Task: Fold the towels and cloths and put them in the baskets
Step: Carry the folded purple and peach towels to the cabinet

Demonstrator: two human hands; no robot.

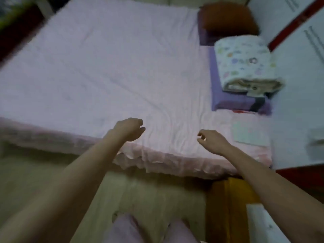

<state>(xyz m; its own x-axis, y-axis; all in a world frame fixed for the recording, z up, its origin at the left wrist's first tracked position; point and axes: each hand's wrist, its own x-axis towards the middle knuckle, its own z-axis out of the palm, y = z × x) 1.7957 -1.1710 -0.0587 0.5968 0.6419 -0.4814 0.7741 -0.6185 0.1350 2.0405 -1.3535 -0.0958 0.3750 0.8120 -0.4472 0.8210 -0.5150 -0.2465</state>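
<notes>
— What's on the far left?

— The wide bed under a wrinkled pale pink sheet [98, 67]; its frilled edge hangs toward the floor.

— And the hands?

— Both reach over the near edge of the bed. The left hand [128, 129] hangs with loosely curled fingers, holding nothing. The right hand [211, 139] is just as loose, thumb and forefinger near each other with nothing between them.

— Any cloths?

— A flat, pale folded cloth [249, 135] lies on the bed just right of the right hand. Farther back, a folded white quilt with small coloured prints [243, 62] sits on a purple pillow [233, 102]; behind it, a rust-orange cushion [228, 18]. An orange cloth [231, 207] lies on the floor by the right forearm.

— Baskets?

— Too blurred to tell.
</notes>
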